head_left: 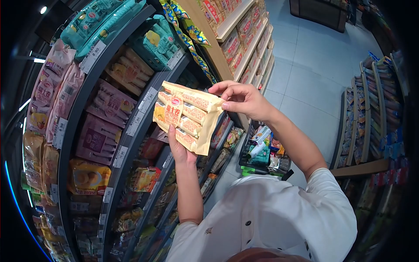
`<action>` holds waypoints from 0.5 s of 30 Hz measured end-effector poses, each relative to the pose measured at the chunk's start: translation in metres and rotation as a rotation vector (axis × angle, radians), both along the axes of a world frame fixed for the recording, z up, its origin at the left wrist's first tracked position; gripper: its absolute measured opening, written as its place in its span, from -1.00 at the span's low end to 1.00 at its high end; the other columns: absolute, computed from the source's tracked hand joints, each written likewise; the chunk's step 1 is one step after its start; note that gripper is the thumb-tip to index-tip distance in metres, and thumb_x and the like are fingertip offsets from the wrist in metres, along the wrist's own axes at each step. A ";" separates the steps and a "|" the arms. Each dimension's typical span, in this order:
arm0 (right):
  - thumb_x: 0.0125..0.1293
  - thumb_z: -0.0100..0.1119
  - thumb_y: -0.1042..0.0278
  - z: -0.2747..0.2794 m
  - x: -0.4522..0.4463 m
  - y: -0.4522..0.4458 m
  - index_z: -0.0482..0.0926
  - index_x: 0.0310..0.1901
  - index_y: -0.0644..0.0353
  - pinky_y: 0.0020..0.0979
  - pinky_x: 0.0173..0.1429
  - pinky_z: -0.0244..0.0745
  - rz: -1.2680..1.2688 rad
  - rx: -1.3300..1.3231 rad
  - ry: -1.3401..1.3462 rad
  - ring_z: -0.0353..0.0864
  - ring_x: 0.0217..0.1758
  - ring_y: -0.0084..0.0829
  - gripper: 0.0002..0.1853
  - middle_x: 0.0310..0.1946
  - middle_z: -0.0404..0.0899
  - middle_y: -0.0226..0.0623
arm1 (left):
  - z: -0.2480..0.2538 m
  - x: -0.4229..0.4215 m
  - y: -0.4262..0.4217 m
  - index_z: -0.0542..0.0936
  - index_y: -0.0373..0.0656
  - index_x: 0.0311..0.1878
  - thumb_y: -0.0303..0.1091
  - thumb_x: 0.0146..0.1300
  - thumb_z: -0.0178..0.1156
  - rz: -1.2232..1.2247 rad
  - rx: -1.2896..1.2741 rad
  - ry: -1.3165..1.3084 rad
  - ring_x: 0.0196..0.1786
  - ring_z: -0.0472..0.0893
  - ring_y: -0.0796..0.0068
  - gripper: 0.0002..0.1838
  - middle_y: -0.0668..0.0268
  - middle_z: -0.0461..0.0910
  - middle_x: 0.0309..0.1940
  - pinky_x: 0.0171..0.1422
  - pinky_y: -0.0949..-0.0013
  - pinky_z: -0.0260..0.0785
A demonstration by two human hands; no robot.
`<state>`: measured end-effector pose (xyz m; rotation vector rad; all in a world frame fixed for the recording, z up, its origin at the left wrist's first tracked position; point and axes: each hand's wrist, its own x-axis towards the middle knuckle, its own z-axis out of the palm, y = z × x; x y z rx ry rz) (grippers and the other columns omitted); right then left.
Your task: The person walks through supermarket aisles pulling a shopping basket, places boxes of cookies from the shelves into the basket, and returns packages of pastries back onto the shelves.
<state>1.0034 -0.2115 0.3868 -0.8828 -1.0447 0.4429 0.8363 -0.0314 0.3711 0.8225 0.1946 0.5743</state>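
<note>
A yellow snack package [188, 115] with a clear window showing several wrapped rolls is held up, tilted, before the shelves. My left hand [180, 148] grips its lower edge, the thumb on the front and the other fingers hidden behind it. At the package's upper right corner is my right hand [244, 99], its thumb and fingers pinching the yellow edge.
Dark shelves [135, 118] of packaged snacks with price tags curve along the left. Beyond them stands a wooden-sided shelf [227, 37] of red packets. A black basket [257, 163] holding several goods is below my right forearm. More stocked racks [365, 109] stand at the right.
</note>
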 end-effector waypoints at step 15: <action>0.27 0.34 0.48 -0.003 0.004 -0.007 0.62 0.02 0.20 -0.38 0.24 0.49 0.028 -0.013 0.030 0.47 0.25 -0.48 -0.72 0.26 0.43 -0.29 | 0.000 0.001 0.001 0.15 -0.13 0.50 0.03 0.42 0.08 -0.030 -0.034 0.008 0.40 0.41 0.14 -0.28 0.11 0.31 0.42 0.45 0.02 0.35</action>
